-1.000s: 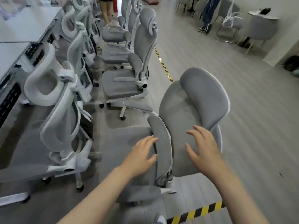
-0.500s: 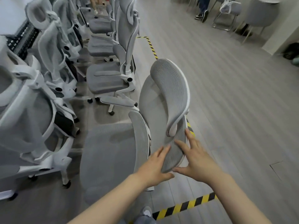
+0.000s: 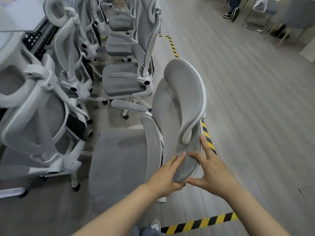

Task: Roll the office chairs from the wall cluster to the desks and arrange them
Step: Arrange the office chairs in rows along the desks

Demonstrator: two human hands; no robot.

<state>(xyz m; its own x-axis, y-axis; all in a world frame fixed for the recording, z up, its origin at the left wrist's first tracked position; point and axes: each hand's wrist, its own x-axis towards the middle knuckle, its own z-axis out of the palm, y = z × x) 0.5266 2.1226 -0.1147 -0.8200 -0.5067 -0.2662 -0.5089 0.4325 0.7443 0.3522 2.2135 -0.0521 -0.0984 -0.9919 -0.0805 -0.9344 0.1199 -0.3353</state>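
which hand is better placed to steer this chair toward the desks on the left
The right hand, probably. It wraps the outer, aisle side of the chair's backrest, so pushing from there would swing the chair toward the desk. The left hand grips the inner edge and can steady it.

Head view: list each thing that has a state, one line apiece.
Nearest chair: upright, seat empty, gripped at the backrest.
Left hand: grips the backrest's near edge.
Right hand: holds the same edge, fingers spread.
Next chair: upright, unoccupied, untouched.
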